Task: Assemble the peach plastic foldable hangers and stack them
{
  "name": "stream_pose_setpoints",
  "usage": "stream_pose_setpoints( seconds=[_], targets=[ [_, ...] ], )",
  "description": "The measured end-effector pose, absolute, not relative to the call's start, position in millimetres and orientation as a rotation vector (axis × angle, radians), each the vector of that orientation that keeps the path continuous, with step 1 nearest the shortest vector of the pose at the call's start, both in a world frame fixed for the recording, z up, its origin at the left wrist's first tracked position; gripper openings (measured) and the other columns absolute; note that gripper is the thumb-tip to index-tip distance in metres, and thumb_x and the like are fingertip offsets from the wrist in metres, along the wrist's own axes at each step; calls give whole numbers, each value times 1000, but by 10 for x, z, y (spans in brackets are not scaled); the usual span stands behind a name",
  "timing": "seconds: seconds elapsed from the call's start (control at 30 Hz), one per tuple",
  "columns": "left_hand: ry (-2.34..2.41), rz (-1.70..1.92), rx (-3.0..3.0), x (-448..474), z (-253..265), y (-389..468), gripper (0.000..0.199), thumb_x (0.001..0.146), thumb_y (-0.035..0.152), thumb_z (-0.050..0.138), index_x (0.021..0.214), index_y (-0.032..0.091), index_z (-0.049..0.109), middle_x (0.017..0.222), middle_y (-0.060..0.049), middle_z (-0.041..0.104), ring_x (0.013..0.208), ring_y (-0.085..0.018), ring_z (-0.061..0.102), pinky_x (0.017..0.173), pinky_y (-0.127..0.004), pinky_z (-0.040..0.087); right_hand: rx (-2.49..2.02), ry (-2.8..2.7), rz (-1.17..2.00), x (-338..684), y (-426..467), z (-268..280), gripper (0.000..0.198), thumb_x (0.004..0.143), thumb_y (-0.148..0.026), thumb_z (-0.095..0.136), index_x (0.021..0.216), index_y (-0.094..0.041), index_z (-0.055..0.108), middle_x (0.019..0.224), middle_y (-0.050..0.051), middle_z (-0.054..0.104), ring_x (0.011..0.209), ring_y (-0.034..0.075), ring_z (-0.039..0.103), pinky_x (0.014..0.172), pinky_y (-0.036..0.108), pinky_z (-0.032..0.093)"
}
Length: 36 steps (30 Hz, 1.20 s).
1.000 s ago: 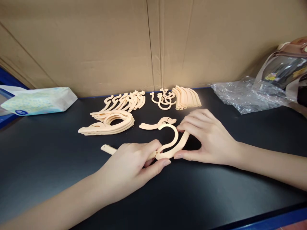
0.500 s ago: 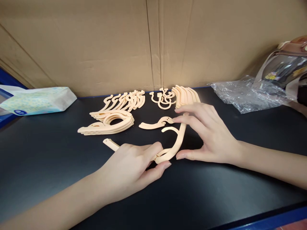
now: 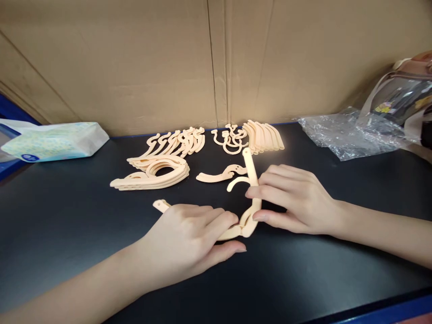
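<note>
We're holding the hanger nearer us and right of the stack — left hand closed round one arm, right hand pinching the other — and we're judging it light, stiff, perhaps fragile at the joint, best gripped beside that.

head cam | fwd/dn | near L hand, R hand | abv tabletop
</note>
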<state>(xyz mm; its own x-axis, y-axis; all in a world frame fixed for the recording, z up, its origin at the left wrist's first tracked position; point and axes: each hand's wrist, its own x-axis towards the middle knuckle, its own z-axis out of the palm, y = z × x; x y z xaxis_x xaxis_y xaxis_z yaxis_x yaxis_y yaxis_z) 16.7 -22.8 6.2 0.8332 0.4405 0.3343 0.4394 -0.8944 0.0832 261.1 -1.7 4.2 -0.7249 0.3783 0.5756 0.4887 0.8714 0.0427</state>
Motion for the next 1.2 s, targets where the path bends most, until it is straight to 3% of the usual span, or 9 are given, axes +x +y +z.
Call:
stream_pose_setpoints(
  seconds=[0.27,0.37,0.5,0.63,0.73,0.8,0.93,1.2],
  targets=[
    [692,565,3194,167,60,-203,20,98,28,49,91,16,64,71,0,61,63,-16,51,52,-30,37,-857,-2412,-97,2620,30,25,11,94,-20,49,85,-19,55,72,1,58,69,15,49,64,28,41],
    [775,606,3206,171,74,-197,20,98,28,50,91,17,66,74,0,64,66,-15,54,55,-29,39,-903,-2370,-118,2627,37,17,10,91,-14,46,95,-20,53,75,1,59,72,16,54,66,28,44],
    [852,641,3173,167,94,-173,15,96,25,54,95,17,67,83,-1,68,76,-16,59,66,-29,45,-1101,-2303,-205,2664,69,-3,28,89,-16,45,117,-17,47,85,3,65,73,17,61,61,28,46],
    [921,636,3151,152,76,-118,20,96,25,54,107,16,67,108,-6,69,101,-21,61,85,-32,49,-1225,-2306,-314,2713,145,-15,34,90,-17,45,123,-13,50,98,7,70,87,22,66,71,32,50],
    [996,545,3140,141,51,-80,41,97,35,51,130,11,56,138,-14,55,129,-30,48,104,-44,43,-1273,-2315,-395,2748,207,-19,32,90,-15,45,118,-13,58,101,9,71,93,25,66,75,35,51],
    [1028,465,3115,131,39,-65,54,98,42,48,140,9,47,148,-17,45,138,-33,39,109,-50,38,-1294,-2351,-411,2767,237,-19,30,89,-15,45,114,-13,62,101,9,72,93,25,66,75,36,50],
    [1080,353,3038,115,30,-59,60,99,49,40,144,9,42,148,-18,46,135,-32,45,108,-51,40,-1311,-2394,-447,2798,259,-20,32,89,-15,46,117,-13,62,106,11,70,95,27,65,78,38,49],
    [1040,479,3244,107,55,-80,48,99,41,44,126,4,59,125,-18,66,109,-33,63,97,-50,45,-1321,-2421,-329,2821,285,-53,34,91,-12,44,120,-17,61,109,9,68,96,25,64,80,39,47]
  ],
)
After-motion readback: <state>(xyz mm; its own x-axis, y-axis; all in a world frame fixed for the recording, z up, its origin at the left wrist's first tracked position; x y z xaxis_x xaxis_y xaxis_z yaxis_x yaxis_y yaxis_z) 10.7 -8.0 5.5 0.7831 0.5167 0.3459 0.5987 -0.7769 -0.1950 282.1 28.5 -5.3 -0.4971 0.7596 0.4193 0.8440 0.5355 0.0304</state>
